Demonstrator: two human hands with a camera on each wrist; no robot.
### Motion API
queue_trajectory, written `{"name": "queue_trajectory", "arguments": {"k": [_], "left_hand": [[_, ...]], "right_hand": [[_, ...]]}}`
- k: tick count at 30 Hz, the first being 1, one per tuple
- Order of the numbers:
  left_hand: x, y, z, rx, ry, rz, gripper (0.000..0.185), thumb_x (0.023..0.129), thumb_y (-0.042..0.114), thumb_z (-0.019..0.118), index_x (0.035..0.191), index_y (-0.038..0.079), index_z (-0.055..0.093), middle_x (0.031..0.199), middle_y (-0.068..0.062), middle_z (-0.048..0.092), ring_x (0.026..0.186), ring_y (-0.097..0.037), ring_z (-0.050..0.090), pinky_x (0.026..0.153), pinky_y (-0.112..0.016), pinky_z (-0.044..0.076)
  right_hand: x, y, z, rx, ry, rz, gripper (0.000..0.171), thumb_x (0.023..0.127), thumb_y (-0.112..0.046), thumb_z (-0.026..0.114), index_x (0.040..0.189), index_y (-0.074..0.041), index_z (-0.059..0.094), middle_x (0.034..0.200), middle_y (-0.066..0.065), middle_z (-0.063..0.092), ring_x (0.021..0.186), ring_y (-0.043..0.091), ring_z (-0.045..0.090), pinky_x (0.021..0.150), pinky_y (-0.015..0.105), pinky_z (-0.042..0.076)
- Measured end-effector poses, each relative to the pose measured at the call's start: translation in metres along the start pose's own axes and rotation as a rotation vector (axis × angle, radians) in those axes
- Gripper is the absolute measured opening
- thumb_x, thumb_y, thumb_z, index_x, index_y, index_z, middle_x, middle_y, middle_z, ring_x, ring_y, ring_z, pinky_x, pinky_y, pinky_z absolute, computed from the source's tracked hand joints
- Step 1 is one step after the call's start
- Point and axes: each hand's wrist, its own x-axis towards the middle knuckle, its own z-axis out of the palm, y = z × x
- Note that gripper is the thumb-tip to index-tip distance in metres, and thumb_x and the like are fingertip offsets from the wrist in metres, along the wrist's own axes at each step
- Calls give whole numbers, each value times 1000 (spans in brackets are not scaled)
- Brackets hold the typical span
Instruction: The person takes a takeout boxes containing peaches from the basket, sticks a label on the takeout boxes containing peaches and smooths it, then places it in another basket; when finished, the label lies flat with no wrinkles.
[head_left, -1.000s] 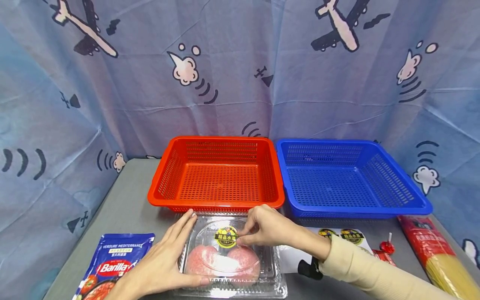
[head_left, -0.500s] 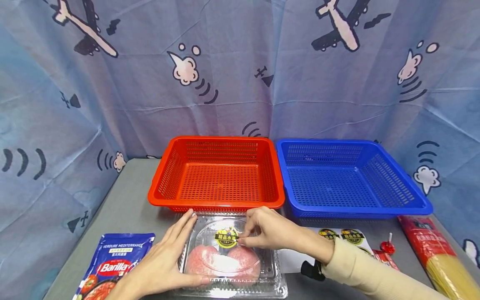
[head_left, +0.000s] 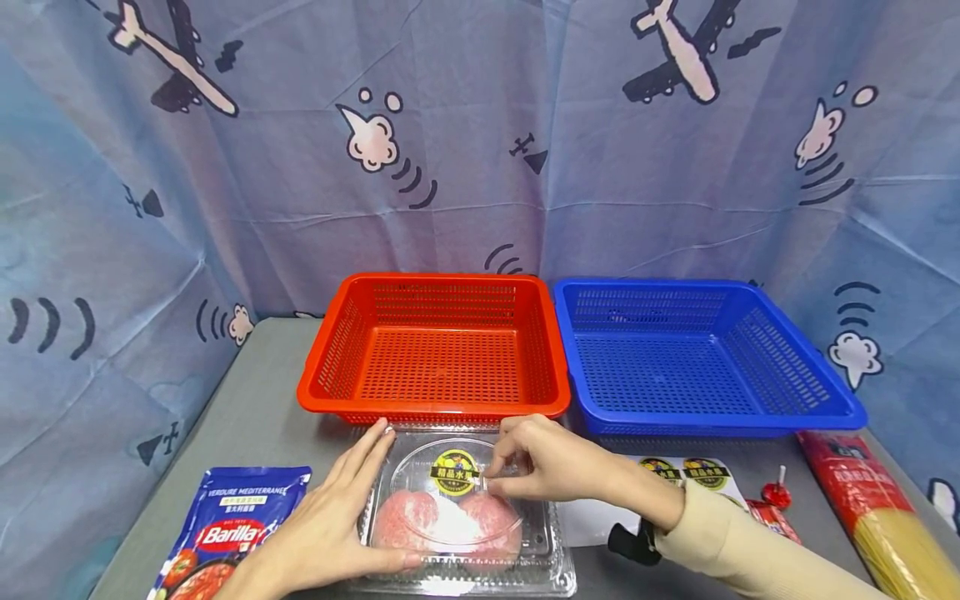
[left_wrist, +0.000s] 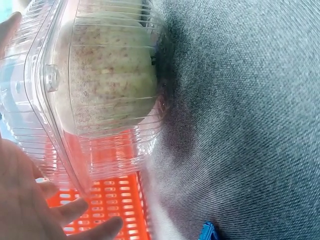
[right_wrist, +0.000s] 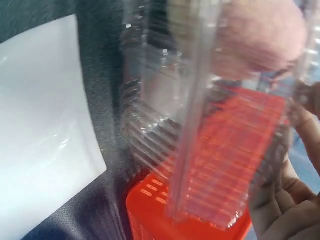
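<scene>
A clear plastic clamshell box point(head_left: 536, 542) with two pinkish round fruits point(head_left: 405, 521) inside sits before the red basket. On its lid is a round black-and-yellow sticker point(head_left: 454, 472). My left hand point(head_left: 322, 525) rests against the box's left side, fingers stretched along its edge and thumb over the front; in the left wrist view its fingers spread beside the box wall. My right hand point(head_left: 543, 458) is over the lid, fingers bent, with thumb and forefinger tips close by the sticker's right edge. The sticker looks flat, and nothing shows between the fingers.
Behind the box stand a red basket point(head_left: 435, 412) and a blue basket point(head_left: 720, 425). At left lies a blue Barilla pouch point(head_left: 232, 533). Right of the box are a white sticker sheet point(head_left: 592, 521), a red lollipop point(head_left: 776, 495), a red wrapper point(head_left: 772, 518) and a spaghetti pack point(head_left: 877, 517).
My right hand has slid slightly to the right, its fingertips passing from the sticker's right edge to just beside it. The left hand and the box have stayed put.
</scene>
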Motion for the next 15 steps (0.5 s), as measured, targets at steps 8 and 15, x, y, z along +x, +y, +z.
{"name": "queue_trajectory", "arguments": {"k": [8, 15], "left_hand": [[-1, 1, 1, -23, -7, -21, 127, 66, 81, 75, 165, 33, 12, 174, 12, 7, 153, -38, 31, 92, -82, 42], [-2, 3, 0, -36, -12, -28, 127, 67, 81, 76, 165, 34, 11, 174, 11, 6, 154, -38, 29, 94, -83, 41]], "right_hand": [[-23, 8, -21, 207, 35, 74, 37, 86, -21, 83, 117, -5, 73, 94, 9, 70, 76, 5, 64, 69, 23, 60], [-62, 26, -59, 116, 166, 194, 50, 84, -26, 85, 128, -10, 68, 114, 6, 72, 97, 11, 66, 83, 29, 62]]}}
